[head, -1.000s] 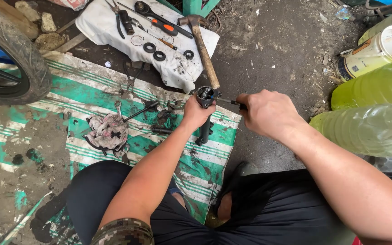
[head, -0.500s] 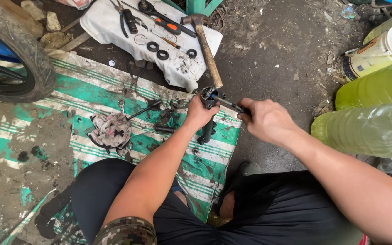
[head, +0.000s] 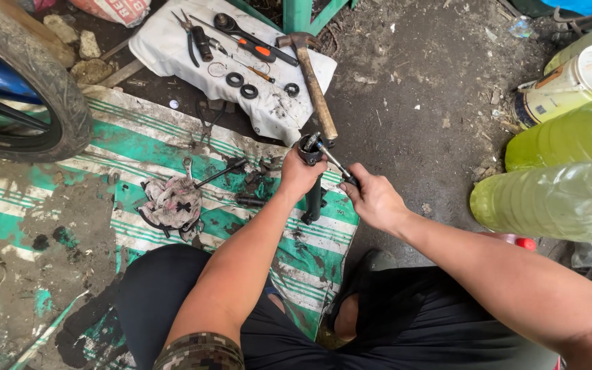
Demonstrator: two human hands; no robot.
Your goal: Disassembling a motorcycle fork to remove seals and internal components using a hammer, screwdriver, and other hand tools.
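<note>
Black greasy tube [head: 313,199] gripped upright in my left hand [head: 301,175]; right hand [head: 376,201] closed on metal tool [head: 330,159]; yellow-green bottles [head: 556,171] right.

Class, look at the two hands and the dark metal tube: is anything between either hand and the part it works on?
Nothing visible. The left hand is wrapped directly round the dark metal tube, held upright over the striped mat. The right hand grips the thin tool that reaches the tube's top. The hammer lies behind, apart.

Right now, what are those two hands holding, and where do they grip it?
The left hand grips a dark metal tube near its top end. The right hand holds a thin metal tool by its lower end, tip at the tube's top.
</note>
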